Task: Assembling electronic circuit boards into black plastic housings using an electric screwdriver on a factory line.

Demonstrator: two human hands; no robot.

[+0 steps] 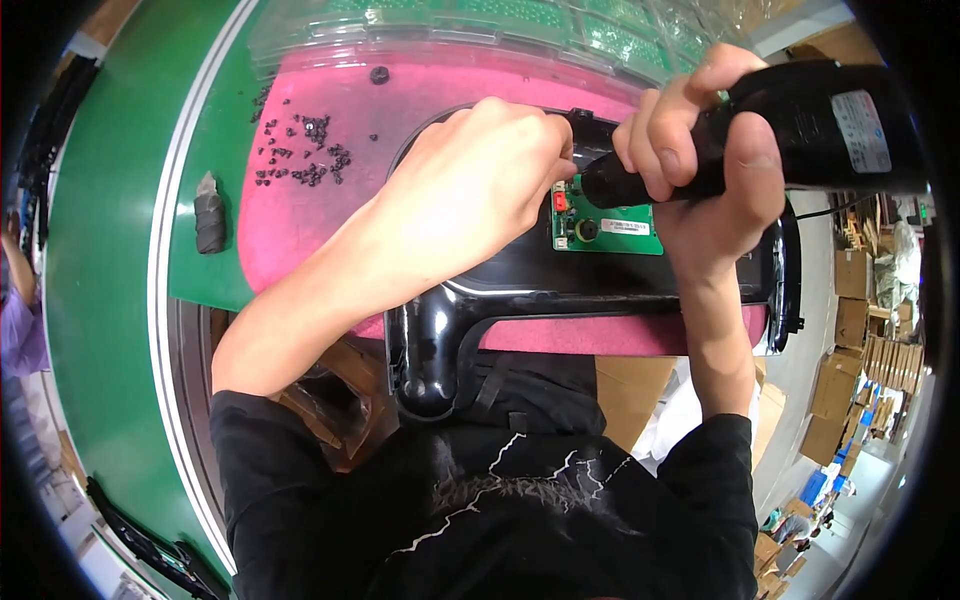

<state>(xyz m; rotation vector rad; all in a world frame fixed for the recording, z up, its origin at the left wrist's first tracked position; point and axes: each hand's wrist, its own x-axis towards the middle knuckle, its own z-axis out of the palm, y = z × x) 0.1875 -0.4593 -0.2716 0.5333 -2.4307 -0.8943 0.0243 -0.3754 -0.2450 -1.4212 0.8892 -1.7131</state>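
My right hand (715, 160) is wrapped round a thick black power screwdriver (800, 120) with a white label, held slantwise above a green circuit board (612, 241). The tool's narrow end points left toward my left hand (490, 170). My left fingers are bent and pressed together at the board's upper left corner; whatever they pinch is hidden. Red and white connectors and a round black part show on the board. It lies in a glossy black plastic housing (560, 300), whose rounded arm (430, 350) juts toward me over the table edge.
Small black screws (318, 172) lie scattered on the pink mat (275, 215), left of the housing. A dark wrapped stub (209, 220) sits on the green tabletop (120, 200). Clear plastic trays (440, 28) with green boards stand behind. Cardboard boxes (835, 385) are stacked at right.
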